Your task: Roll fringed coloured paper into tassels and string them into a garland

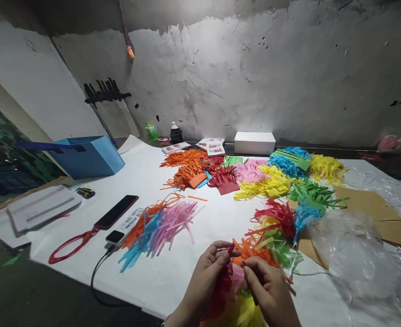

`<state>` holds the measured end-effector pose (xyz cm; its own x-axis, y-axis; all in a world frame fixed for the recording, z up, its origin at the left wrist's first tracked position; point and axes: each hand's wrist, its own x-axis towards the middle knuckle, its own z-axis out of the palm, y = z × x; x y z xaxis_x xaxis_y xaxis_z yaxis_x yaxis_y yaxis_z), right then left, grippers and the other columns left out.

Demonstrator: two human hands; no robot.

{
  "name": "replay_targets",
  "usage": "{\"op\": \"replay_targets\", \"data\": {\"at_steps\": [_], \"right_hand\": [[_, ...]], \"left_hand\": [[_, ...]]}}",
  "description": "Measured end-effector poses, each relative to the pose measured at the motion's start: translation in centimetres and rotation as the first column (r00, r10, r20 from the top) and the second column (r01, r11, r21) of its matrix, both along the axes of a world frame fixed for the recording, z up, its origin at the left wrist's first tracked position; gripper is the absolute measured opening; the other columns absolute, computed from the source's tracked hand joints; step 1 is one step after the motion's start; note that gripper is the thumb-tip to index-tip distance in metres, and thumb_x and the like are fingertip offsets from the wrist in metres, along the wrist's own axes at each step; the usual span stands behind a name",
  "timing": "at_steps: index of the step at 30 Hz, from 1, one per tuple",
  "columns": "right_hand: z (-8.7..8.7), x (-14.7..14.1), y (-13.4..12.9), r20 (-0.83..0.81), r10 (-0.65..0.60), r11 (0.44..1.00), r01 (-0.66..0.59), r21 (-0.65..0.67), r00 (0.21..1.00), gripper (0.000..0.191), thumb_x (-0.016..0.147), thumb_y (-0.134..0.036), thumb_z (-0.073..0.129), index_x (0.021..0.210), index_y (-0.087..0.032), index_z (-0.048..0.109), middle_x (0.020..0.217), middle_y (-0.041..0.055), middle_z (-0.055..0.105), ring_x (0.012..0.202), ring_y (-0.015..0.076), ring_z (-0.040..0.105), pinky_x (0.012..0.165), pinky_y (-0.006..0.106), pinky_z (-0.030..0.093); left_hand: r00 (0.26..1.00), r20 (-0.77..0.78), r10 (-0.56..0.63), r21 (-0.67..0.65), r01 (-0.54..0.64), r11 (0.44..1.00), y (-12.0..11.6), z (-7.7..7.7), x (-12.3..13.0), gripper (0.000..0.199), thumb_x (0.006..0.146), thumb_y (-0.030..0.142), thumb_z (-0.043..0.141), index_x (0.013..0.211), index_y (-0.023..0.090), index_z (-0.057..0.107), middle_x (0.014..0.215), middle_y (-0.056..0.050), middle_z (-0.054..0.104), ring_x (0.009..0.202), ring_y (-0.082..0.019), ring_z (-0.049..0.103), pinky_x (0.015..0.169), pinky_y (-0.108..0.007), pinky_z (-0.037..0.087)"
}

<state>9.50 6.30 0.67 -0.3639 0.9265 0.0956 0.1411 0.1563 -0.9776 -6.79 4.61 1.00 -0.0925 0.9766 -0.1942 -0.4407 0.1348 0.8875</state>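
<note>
Near the front edge of the white table, my left hand (pixel 211 271) pinches the top of a dark red paper tassel (pixel 221 290). Close on its right, my right hand (pixel 265 284) has thumb and forefinger pressed together at something too small to name, beside the orange strips. Pink paper (pixel 237 277) shows between the hands, with yellow fringe (pixel 246 311) below. Just beyond my fingers lie orange fringe (pixel 255 250), a red tassel (pixel 277 217) and green strips (pixel 282 247). Orange, blue and pink tassels (pixel 175 222) lie together to the left.
Fringed paper piles (pixel 271 184) spread across the back, before a white box (pixel 254 143). At left are a blue bin (pixel 88 156), a phone (pixel 117 211) with a red strap, and a cabled device (pixel 115 236). Clear plastic (pixel 357 254) and cardboard (pixel 380 213) lie at right.
</note>
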Motion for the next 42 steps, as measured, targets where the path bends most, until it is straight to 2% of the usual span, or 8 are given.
{"op": "replay_targets", "data": {"at_steps": [6, 10, 14, 18, 22, 25, 34, 42], "right_hand": [[-0.6, -0.5, -0.2, -0.029, -0.163, 0.985, 0.164, 0.049, 0.986, 0.048, 0.093, -0.06, 0.05, 0.108, -0.019, 0.068, 0.094, 0.0105, 0.073, 0.079, 0.0229, 0.069, 0.062, 0.025, 0.054], [-0.8, -0.6, 0.0, 0.011, -0.115, 0.986, 0.113, 0.125, 0.993, 0.038, 0.096, -0.055, 0.048, 0.098, -0.022, 0.068, 0.087, 0.0067, 0.072, 0.076, 0.0214, 0.069, 0.06, 0.024, 0.052], [-1.0, -0.4, 0.2, 0.017, -0.15, 0.966, 0.143, 0.213, 0.989, 0.029, 0.097, -0.048, 0.049, 0.091, -0.024, 0.066, 0.081, 0.0024, 0.069, 0.072, 0.0186, 0.066, 0.066, 0.025, 0.05], [-1.3, -0.5, -0.1, -0.015, -0.151, 0.962, 0.151, 0.23, 0.988, 0.027, 0.099, -0.044, 0.048, 0.096, -0.024, 0.066, 0.083, 0.0024, 0.069, 0.075, 0.0175, 0.066, 0.07, 0.024, 0.05], [-1.5, -0.6, -0.6, -0.065, -0.216, 0.951, 0.225, 0.211, 0.974, 0.027, 0.098, -0.043, 0.051, 0.1, -0.022, 0.067, 0.086, 0.0043, 0.072, 0.073, 0.018, 0.068, 0.064, 0.023, 0.05], [-1.4, -0.6, -1.0, -0.022, -0.164, 0.957, 0.164, 0.238, 0.986, 0.027, 0.097, -0.042, 0.051, 0.093, -0.022, 0.068, 0.071, 0.0017, 0.069, 0.059, 0.0159, 0.064, 0.051, 0.021, 0.044], [-1.5, -0.4, -1.4, 0.042, -0.128, 0.954, 0.112, 0.279, 0.991, 0.029, 0.098, -0.041, 0.048, 0.092, -0.022, 0.069, 0.064, 0.0004, 0.066, 0.056, 0.0154, 0.062, 0.048, 0.021, 0.041], [-1.3, -0.5, -1.6, 0.044, -0.125, 0.971, 0.113, 0.211, 0.991, 0.038, 0.098, -0.047, 0.047, 0.093, -0.02, 0.072, 0.065, 0.0039, 0.068, 0.054, 0.016, 0.06, 0.043, 0.023, 0.035]], "left_hand": [[0.99, -0.14, 0.005, 0.066, 0.004, 0.998, -0.4, -0.7, 0.1, 0.032, 0.076, 0.039, 0.082, 0.099, 0.02, 0.07, 0.095, -0.007, 0.077, 0.09, -0.019, 0.069, 0.079, -0.025, 0.051], [0.965, -0.259, -0.039, 0.117, 0.071, 0.991, -0.8, -1.0, 0.5, 0.034, 0.078, 0.045, 0.079, 0.1, 0.02, 0.073, 0.1, -0.007, 0.076, 0.099, -0.023, 0.068, 0.089, -0.031, 0.05], [0.94, -0.303, -0.156, 0.055, 0.181, 0.982, -1.0, -1.4, 0.3, 0.037, 0.088, 0.052, 0.065, 0.094, 0.017, 0.073, 0.081, -0.005, 0.072, 0.077, -0.018, 0.065, 0.073, -0.027, 0.048], [0.935, -0.297, -0.195, -0.015, 0.2, 0.98, -1.1, -1.7, -0.4, 0.038, 0.083, 0.054, 0.07, 0.084, 0.015, 0.07, 0.068, 0.001, 0.061, 0.063, -0.012, 0.052, 0.06, -0.022, 0.039], [0.965, -0.246, -0.089, -0.006, 0.09, 0.996, -0.9, -1.5, -0.9, 0.033, 0.082, 0.049, 0.073, 0.086, 0.017, 0.068, 0.074, 0.003, 0.059, 0.069, -0.012, 0.05, 0.065, -0.022, 0.039], [0.977, -0.211, -0.033, 0.012, 0.036, 0.999, -0.8, -1.1, -0.9, 0.03, 0.08, 0.046, 0.076, 0.087, 0.019, 0.068, 0.081, 0.001, 0.062, 0.077, -0.014, 0.053, 0.074, -0.023, 0.042], [0.981, -0.192, 0.0, 0.041, 0.008, 0.999, -0.9, -0.7, -0.1, 0.03, 0.077, 0.047, 0.078, 0.087, 0.019, 0.069, 0.083, 0.0, 0.064, 0.08, -0.016, 0.055, 0.078, -0.027, 0.045], [0.965, -0.262, 0.012, 0.045, 0.0, 0.999, -0.9, -0.7, -0.1, 0.033, 0.078, 0.048, 0.077, 0.089, 0.019, 0.068, 0.083, -0.001, 0.064, 0.08, -0.017, 0.055, 0.076, -0.028, 0.046]]}}
